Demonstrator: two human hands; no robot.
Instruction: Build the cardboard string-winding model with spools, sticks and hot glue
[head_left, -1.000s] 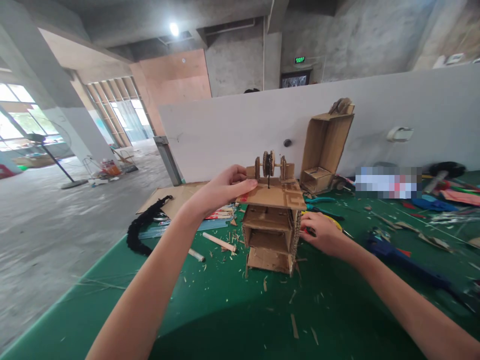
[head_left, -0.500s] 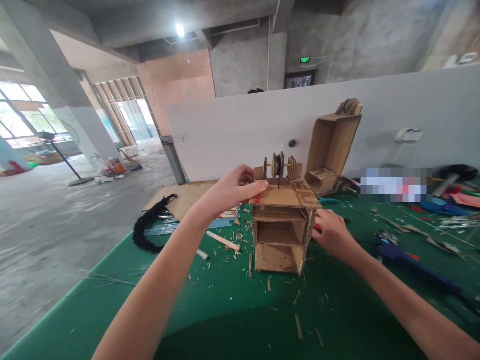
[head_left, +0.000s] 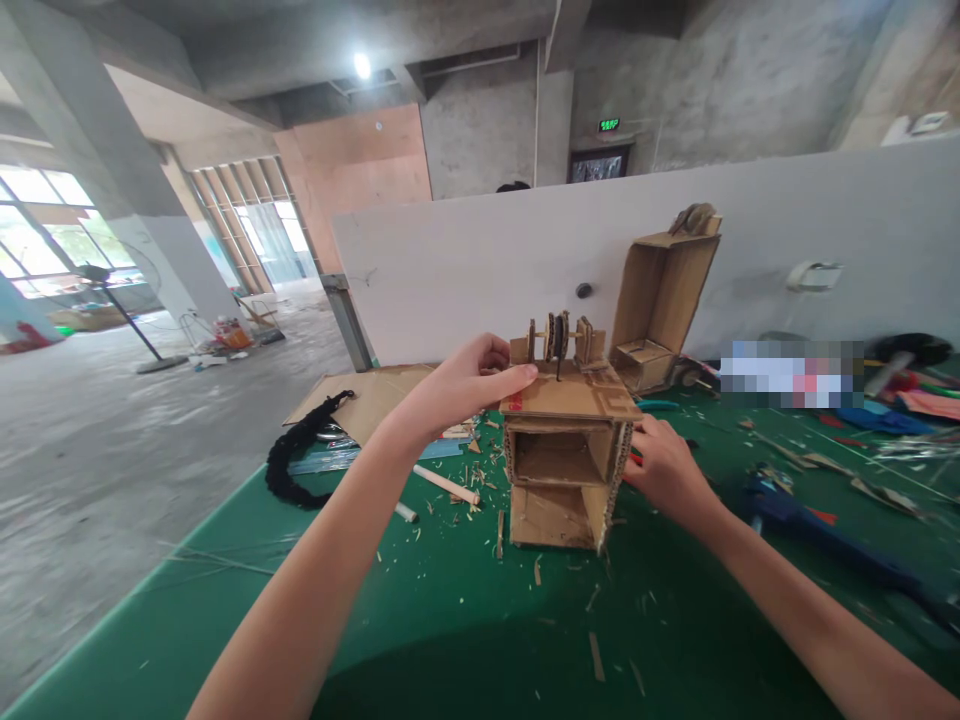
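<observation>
An upright cardboard tower model stands on the green table, open at the front. Inside it sits a small cardboard box, close under the top panel. A pulley wheel on a wooden axle is mounted on the top, with a dark cord running down through a hole. My left hand grips the top's left rear edge, thumb lying on the panel. At the right side, my right hand is closed on something red, mostly hidden by the fingers and the tower's wall.
Behind to the right stands a taller cardboard frame. A blue glue gun lies at the right. On the left are a wooden stick, a black fuzzy strip and a cardboard sheet. Scraps litter the table.
The small box inside the tower has risen slightly, narrowing the gap beneath the top panel. Both hands keep nearly the same places.
</observation>
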